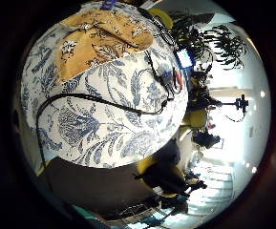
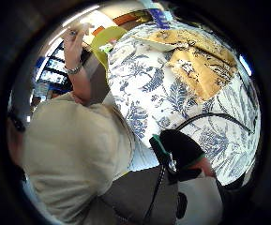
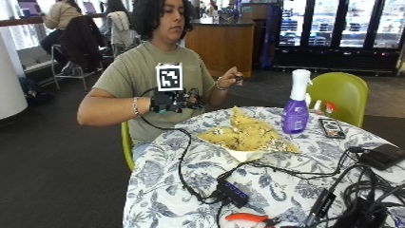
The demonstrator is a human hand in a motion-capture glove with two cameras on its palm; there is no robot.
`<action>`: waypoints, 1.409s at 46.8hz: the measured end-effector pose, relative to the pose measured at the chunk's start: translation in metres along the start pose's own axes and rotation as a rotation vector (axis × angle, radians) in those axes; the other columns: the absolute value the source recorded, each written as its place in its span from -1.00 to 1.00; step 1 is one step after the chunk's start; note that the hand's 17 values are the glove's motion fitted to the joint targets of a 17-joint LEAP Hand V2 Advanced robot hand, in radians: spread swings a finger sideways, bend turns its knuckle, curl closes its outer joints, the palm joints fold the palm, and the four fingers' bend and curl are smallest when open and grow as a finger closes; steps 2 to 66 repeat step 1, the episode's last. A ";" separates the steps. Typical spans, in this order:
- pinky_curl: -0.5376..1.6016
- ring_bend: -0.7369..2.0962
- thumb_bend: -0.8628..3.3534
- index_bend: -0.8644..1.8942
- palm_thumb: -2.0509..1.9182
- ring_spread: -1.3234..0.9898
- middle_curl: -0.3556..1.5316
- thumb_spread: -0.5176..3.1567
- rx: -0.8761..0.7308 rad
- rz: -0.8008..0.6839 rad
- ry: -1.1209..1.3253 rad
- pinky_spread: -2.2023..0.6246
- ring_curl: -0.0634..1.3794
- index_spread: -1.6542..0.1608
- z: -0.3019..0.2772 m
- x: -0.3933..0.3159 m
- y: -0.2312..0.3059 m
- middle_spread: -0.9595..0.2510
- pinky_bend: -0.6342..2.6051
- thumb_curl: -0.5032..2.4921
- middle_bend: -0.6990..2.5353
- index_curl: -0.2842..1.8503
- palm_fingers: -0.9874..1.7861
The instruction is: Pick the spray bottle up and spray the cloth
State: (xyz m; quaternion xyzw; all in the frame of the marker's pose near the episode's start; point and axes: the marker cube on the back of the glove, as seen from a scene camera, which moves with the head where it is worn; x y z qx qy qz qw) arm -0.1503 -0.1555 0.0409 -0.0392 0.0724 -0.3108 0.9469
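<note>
At the near edge of the round table (image 3: 164,190), covered in a blue-and-white floral print, a black hub (image 3: 233,192) lies among cables, with orange-handled pliers (image 3: 248,219) beside it. Further in, the yellow patterned cloth (image 3: 248,135) lies crumpled near the table's middle. Just beyond it, to one side, the purple spray bottle (image 3: 295,103) stands upright with its white head on top, apart from the cloth, and a phone (image 3: 332,128) lies flat next to it. Behind the bottle stands a green chair (image 3: 345,92). The gloved right hand (image 3: 171,101) hangs above the table's far edge, well short of the bottle and holding nothing; its fingers seem loosely curled, though the outside view shows them poorly. The bare hand (image 3: 231,77) is raised at chest height.
</note>
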 end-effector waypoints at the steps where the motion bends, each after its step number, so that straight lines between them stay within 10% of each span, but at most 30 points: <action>1: -0.16 -0.25 -0.60 -0.28 0.37 0.05 -0.25 -0.17 -0.001 0.003 0.006 0.67 -0.48 0.35 0.000 0.000 0.000 0.49 -0.45 -0.44 -0.43 -0.53 -0.10; 66: -0.16 -0.25 -0.60 -0.28 0.37 0.05 -0.25 -0.17 -0.001 0.003 0.006 0.67 -0.48 0.35 0.000 0.000 0.000 0.49 -0.45 -0.44 -0.43 -0.53 -0.10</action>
